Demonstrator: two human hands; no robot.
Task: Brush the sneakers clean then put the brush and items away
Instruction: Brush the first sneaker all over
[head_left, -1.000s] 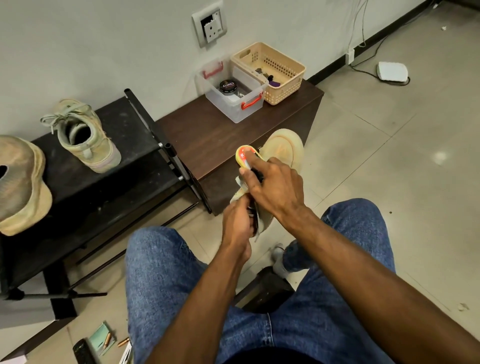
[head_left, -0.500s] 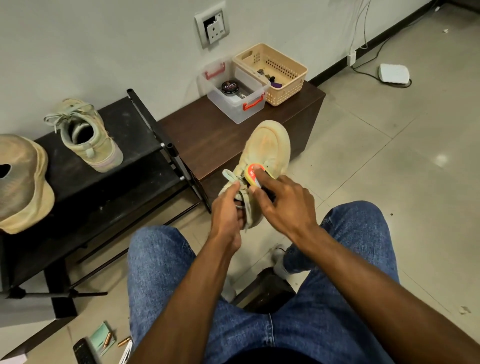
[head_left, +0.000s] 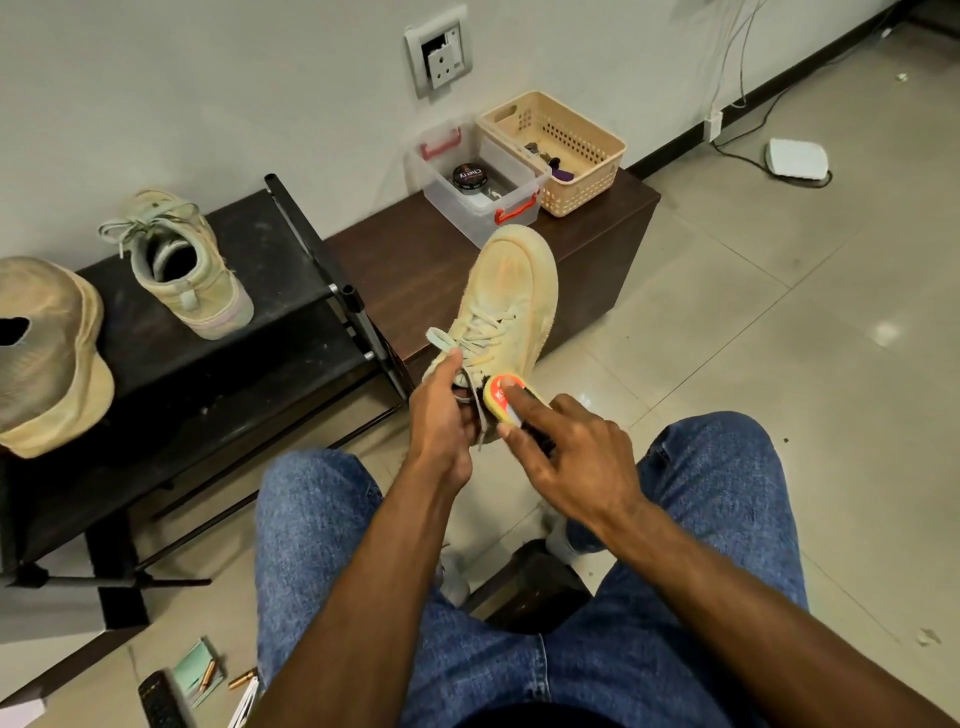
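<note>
My right hand (head_left: 576, 457) grips the brush (head_left: 506, 397), index finger laid along its back, bristles against the sneaker (head_left: 506, 301) near the tongue. My left hand (head_left: 441, 415) pinches that sneaker's heel end, thumb by the laces; the other fingers are hidden. Toe points away, above the brown counter (head_left: 415, 260). Farther: second sneaker (head_left: 189, 270) on the black shelf (head_left: 171, 364); clear box (head_left: 480, 182), probably holding a polish tin.

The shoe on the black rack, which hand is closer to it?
Left. The left hand holds the other sneaker by its heel end, on the side toward the shoe on the rack. The right hand, gripping the brush, sits farther away.
</note>
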